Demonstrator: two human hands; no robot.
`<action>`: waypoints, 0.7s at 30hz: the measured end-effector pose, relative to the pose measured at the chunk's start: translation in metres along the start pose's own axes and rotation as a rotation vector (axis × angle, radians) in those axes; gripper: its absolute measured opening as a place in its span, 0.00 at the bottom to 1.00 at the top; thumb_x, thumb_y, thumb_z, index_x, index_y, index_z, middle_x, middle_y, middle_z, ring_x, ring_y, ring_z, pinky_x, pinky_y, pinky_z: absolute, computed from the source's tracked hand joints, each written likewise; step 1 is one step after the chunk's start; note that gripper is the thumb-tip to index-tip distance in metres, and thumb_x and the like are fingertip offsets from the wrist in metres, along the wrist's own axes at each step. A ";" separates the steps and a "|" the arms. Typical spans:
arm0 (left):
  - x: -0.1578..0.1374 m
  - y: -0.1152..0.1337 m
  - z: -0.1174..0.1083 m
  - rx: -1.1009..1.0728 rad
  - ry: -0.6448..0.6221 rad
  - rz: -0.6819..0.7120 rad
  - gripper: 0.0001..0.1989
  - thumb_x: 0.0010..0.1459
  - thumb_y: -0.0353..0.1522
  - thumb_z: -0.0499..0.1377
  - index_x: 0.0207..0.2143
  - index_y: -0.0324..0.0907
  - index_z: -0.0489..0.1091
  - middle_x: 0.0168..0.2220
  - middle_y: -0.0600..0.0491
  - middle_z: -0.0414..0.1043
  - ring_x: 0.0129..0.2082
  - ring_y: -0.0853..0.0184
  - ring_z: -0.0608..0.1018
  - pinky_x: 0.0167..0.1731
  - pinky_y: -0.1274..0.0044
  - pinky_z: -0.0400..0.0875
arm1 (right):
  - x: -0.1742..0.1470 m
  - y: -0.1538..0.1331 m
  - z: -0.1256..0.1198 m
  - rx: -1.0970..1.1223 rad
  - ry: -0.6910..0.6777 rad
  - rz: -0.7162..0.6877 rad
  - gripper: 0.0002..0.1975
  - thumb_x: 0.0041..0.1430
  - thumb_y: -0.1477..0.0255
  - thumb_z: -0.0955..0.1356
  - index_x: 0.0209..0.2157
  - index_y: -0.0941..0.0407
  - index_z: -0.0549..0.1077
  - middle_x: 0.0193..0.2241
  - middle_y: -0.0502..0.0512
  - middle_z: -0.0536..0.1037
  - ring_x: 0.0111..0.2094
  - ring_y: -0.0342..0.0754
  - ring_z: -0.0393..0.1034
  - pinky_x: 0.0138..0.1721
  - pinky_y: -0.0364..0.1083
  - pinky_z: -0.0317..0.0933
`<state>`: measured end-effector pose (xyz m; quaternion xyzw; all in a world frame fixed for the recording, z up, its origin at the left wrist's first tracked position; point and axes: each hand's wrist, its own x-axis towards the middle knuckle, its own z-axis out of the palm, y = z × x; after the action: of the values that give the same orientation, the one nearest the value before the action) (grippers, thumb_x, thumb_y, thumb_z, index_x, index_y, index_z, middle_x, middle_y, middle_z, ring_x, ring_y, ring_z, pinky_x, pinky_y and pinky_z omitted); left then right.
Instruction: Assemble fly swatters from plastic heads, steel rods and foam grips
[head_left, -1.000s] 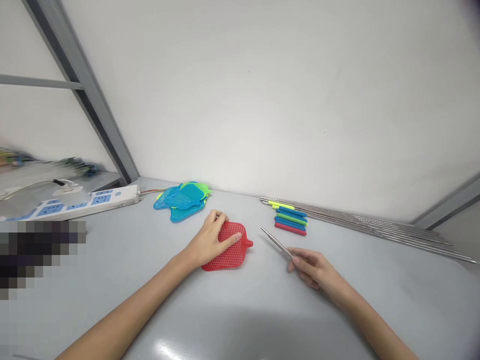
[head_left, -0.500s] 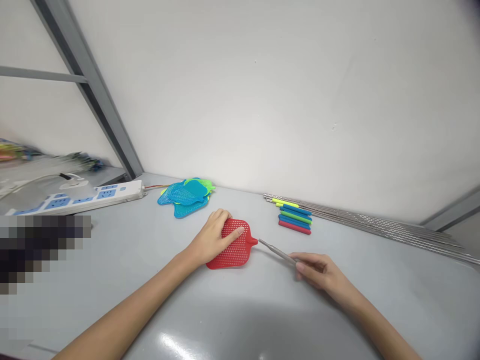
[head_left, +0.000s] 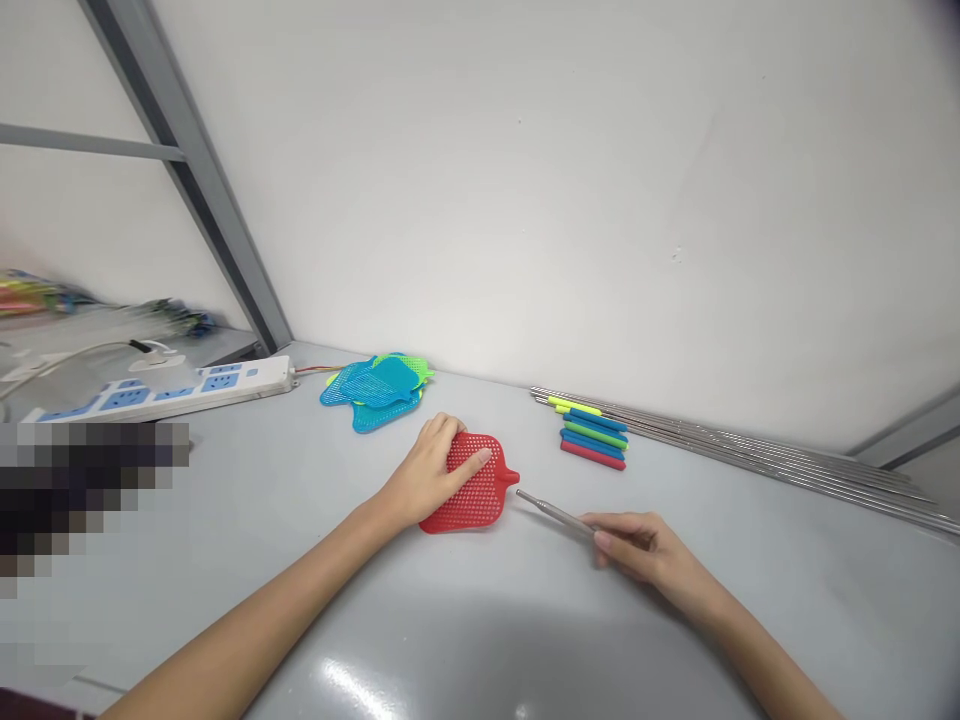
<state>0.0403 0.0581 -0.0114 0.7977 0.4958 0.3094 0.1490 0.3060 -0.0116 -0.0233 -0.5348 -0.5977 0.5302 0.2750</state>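
Observation:
A red perforated fly swatter head (head_left: 480, 495) lies on the grey table, its short neck pointing right. My left hand (head_left: 431, 470) is closed around its left side, thumb on top and fingers over the far edge. In my right hand (head_left: 634, 545) is a thin metal telescopic rod (head_left: 555, 513), pinched between thumb and fingers. The rod's tip is just below the neck of the red head, apart from it by a small gap. The rod's other end is hidden by my hand.
Blue and green swatter heads (head_left: 379, 390) are piled at the back left. Several coloured handle sleeves (head_left: 595, 440) lie back right, beside long metal rods (head_left: 742, 446) along the wall. A white power strip (head_left: 172, 388) with cables is on the left, near a grey metal frame (head_left: 210, 190).
The rod's tip has dropped slightly towards me, from right at the red head's neck to just below it. My left hand keeps its hold. The whole view has shifted a little.

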 end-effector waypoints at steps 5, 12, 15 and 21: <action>0.000 0.000 0.000 -0.017 -0.023 -0.010 0.12 0.52 0.42 0.46 0.31 0.42 0.56 0.32 0.54 0.57 0.35 0.67 0.63 0.37 0.74 0.58 | 0.001 0.001 0.000 0.095 0.006 0.014 0.21 0.48 0.60 0.62 0.42 0.57 0.68 0.20 0.50 0.66 0.16 0.37 0.44 0.17 0.40 0.40; -0.002 0.003 0.002 -0.006 -0.023 -0.001 0.12 0.51 0.42 0.47 0.31 0.42 0.57 0.32 0.54 0.57 0.35 0.67 0.63 0.38 0.73 0.58 | 0.000 -0.001 0.000 -0.011 0.008 -0.015 0.19 0.49 0.61 0.61 0.39 0.57 0.70 0.20 0.51 0.67 0.19 0.39 0.52 0.20 0.41 0.47; -0.003 0.004 0.003 -0.030 0.002 -0.023 0.12 0.50 0.41 0.49 0.31 0.42 0.58 0.33 0.54 0.56 0.36 0.67 0.63 0.39 0.73 0.59 | -0.002 -0.005 -0.001 -0.102 -0.004 -0.077 0.16 0.50 0.61 0.61 0.24 0.57 0.73 0.20 0.53 0.68 0.30 0.46 0.60 0.32 0.42 0.52; -0.002 0.003 -0.001 -0.267 0.097 -0.151 0.16 0.46 0.38 0.53 0.39 0.45 0.58 0.43 0.52 0.53 0.40 0.67 0.64 0.42 0.73 0.59 | -0.005 -0.009 -0.004 -0.227 -0.048 -0.034 0.19 0.49 0.58 0.60 0.29 0.57 0.74 0.17 0.50 0.65 0.23 0.43 0.57 0.24 0.41 0.50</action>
<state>0.0411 0.0546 -0.0101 0.7154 0.5152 0.3987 0.2525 0.3079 -0.0142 -0.0129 -0.5396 -0.6692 0.4669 0.2073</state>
